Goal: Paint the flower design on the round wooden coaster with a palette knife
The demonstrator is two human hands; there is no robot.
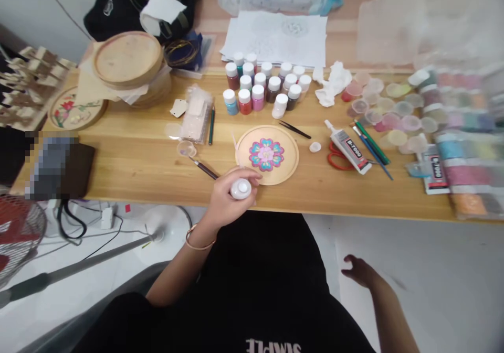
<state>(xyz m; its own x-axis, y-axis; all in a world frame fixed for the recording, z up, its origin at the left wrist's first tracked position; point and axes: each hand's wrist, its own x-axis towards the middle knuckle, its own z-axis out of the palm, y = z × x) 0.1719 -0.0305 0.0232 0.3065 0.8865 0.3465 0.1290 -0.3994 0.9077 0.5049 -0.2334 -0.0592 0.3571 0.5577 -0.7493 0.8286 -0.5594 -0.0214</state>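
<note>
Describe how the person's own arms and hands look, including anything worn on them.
The left hand and right hand are ungloved, the forearms uncovered. A thin gold-coloured bracelet circles the left wrist; none shows on the right. A black sleeve covers the upper left arm.

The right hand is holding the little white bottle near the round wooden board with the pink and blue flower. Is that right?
Not quite: the head view shows the left hand holding the little white bottle, not the right hand. The bottle is near the round wooden board with the pink and blue flower, as you said.
</note>
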